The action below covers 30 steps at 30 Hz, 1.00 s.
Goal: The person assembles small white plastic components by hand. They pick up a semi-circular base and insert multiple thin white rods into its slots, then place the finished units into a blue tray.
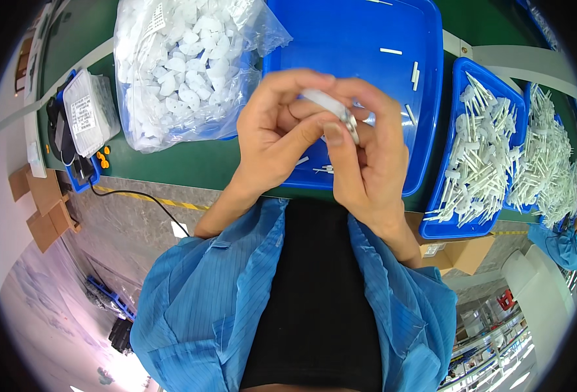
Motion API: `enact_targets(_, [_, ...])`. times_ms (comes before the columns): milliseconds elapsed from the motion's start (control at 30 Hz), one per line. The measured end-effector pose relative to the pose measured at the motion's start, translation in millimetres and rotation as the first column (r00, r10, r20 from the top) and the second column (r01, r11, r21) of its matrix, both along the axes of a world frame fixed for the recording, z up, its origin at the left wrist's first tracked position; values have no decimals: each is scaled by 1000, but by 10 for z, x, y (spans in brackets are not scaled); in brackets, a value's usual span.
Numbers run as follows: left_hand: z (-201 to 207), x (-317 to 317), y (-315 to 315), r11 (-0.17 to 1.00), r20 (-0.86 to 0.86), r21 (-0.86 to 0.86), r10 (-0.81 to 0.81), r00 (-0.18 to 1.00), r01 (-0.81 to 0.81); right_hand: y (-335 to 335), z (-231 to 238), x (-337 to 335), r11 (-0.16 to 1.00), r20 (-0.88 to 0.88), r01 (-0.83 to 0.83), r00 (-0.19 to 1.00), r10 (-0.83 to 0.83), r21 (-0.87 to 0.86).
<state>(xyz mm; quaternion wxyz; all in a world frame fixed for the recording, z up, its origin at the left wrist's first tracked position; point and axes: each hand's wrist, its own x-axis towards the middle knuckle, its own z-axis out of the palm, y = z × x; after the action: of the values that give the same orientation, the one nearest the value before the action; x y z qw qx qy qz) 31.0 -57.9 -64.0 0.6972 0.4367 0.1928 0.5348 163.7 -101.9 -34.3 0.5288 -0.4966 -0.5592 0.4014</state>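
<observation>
Raised over the big blue tray (427,19), my left hand (272,140) and my right hand (372,157) meet with fingers curled around a small white plastic piece (326,102). Its upper edge shows as a curved, slightly blurred strip between the fingers. Close to both thumb tips is a small shiny spot on it, too small to make out. Fingers hide the rest of the piece. Inside the tray lie several thin white rods (390,51), some at the right side and a few just under my wrists.
A clear plastic bag (190,72) full of white rounded flat pieces stands left of the tray. On the right, a smaller blue tray (432,222) is heaped with white rod-shaped parts. A clear box (91,108) and orange bits (103,157) sit far left. A black cable (146,196) hangs off the edge.
</observation>
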Motion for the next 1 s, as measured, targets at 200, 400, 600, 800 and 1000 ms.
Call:
enact_targets(200, [-67, -15, 92, 991, -120, 85, 112, 986, -102, -134, 9, 29, 995, 88, 90, 992, -94, 49])
enact_targets(400, [-107, -42, 113, 985, -140, 145, 112, 984, -91, -97, 68, -84, 989, 246, 122, 964, -99, -78])
enact_targets(600, [-98, -76, 102, 980, -303, 146, 177, 936, -138, -51, 111, -61, 982, 338, 167, 932, -130, -83])
enact_targets(800, [-107, -56, 102, 980, -229, 148, 164, 960, -133, -71, 105, -48, 980, 347, 167, 930, -121, -105])
enact_targets(1000, [-176, -88, 108, 972, -182, 126, 218, 959, -197, -70, 188, 0, 979, 303, 127, 950, -74, -162])
